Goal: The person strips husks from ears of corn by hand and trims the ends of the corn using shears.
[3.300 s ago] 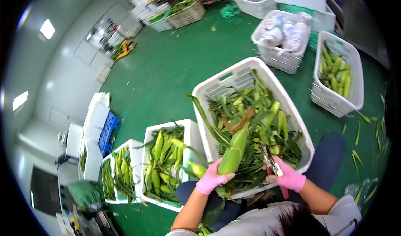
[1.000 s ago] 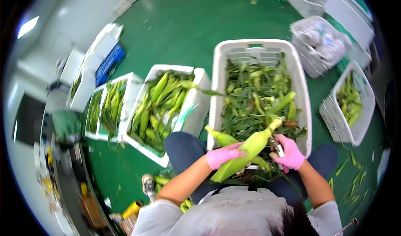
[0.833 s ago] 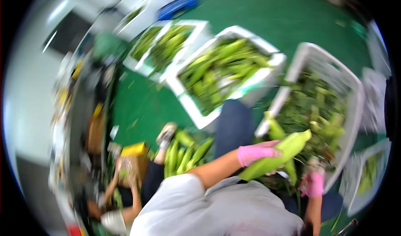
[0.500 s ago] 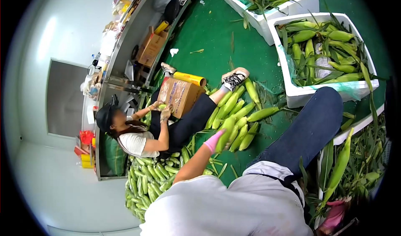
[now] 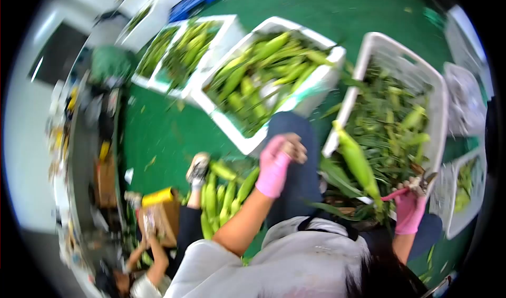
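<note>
My left hand (image 5: 280,158), in a pink glove with bare fingertips, hangs above my knee with its fingers curled and no corn in it. My right hand (image 5: 411,200), also in pink, is closed on red-handled pruning shears (image 5: 428,181) by the near right corner of the large white crate (image 5: 436,95). Cut green husks and leaves (image 5: 390,121) fill that crate. One ear of corn (image 5: 358,161) leans at its near left edge, between my hands. A pile of trimmed ears (image 5: 221,195) lies on the floor left of my knee.
White foam boxes of corn (image 5: 337,69) stand beyond my knee, with a blue crate (image 5: 195,2) behind. At the lower left a co-worker (image 5: 150,269) sits by a cardboard box (image 5: 164,219). A smaller crate (image 5: 474,192) and a crate with wrapped bags (image 5: 464,100) stand right.
My left hand has let go of the ear it held and come back from the floor pile to above my knee. The view has swung back right, showing my right hand and the shears.
</note>
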`<state>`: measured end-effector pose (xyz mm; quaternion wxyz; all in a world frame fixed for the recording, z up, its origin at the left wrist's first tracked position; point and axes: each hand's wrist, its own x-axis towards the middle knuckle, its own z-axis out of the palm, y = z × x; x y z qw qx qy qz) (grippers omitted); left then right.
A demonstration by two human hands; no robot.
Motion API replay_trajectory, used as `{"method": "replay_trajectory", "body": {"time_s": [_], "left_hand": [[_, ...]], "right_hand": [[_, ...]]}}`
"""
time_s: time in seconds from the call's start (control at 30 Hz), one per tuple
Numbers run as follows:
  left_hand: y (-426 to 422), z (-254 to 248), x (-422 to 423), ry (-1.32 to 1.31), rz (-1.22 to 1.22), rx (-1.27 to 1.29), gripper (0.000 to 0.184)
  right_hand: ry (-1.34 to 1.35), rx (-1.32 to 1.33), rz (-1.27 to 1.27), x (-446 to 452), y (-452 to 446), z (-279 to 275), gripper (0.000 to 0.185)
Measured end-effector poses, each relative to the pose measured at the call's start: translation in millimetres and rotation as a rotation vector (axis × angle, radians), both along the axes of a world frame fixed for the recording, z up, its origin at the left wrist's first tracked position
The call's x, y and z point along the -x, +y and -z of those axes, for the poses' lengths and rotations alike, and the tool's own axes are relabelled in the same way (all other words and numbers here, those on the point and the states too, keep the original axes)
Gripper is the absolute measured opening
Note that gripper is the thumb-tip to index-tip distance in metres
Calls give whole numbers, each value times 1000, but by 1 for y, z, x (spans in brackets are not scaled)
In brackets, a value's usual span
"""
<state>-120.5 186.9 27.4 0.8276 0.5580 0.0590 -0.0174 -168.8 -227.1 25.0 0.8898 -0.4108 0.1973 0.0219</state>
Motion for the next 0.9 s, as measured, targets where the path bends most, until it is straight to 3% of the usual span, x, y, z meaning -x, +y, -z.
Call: {"method": "replay_trajectory", "body": {"time_s": [0.03, 0.1, 0.17, 0.2, 0.23, 0.3, 0.33, 0.4, 0.43, 0.47, 0.5, 0.57, 0.63, 0.7, 0.77, 0.83, 0.9], "left_hand": [[-39, -6, -5, 52, 230, 165, 47], [-106, -16, -1, 508, 675, 268, 51], [-148, 29, 6, 235, 489, -243, 52], [-153, 36, -2, 311, 303, -272, 48], [-157, 35, -13, 495, 101, 102, 48], [-159, 28, -11, 726, -16, 407, 51], [-162, 31, -17, 873, 55, 455, 56], [-185, 39, -18, 1006, -27, 447, 53], [-195, 57, -20, 1023, -21, 484, 51], [-201, 107, -25, 1008, -32, 601, 44], [-211, 98, -36, 1181, -41, 631, 40], [-229, 103, -46, 1093, -18, 682, 39], [-239, 86, -46, 737, 238, 646, 40], [-236, 40, -52, 444, 565, 240, 50], [-237, 0, -63, 155, 732, -151, 76], [-239, -39, -70, -21, 844, -334, 92], [-234, -45, -79, -19, 991, -443, 94]], "right_hand": [[-21, 38, 75, 7, 3, -9, 42], [-13, 153, 84, 29, -8, -10, 44], [22, 264, 83, 47, -22, -6, 47], [45, 330, 97, 52, -22, -15, 50], [59, 375, 96, 59, -29, -15, 52], [47, 358, 116, 67, -32, -16, 52], [69, 332, 114, 69, -33, -16, 53], [63, 317, 73, 66, -34, -5, 54], [57, 316, 58, 60, -32, 1, 54], [52, 297, 14, 54, -32, 4, 53], [46, 248, -34, 46, -27, -6, 57], [-24, 260, -100, 35, -23, -18, 57], [-49, 350, -200, 30, -30, -27, 60], [-81, 501, -269, 29, -41, -37, 65], [-150, 951, -299, 23, -55, -32, 82], [-239, 1208, -303, 11, -65, -36, 85], [-249, 1164, -326, -3, -70, -35, 87]]}}
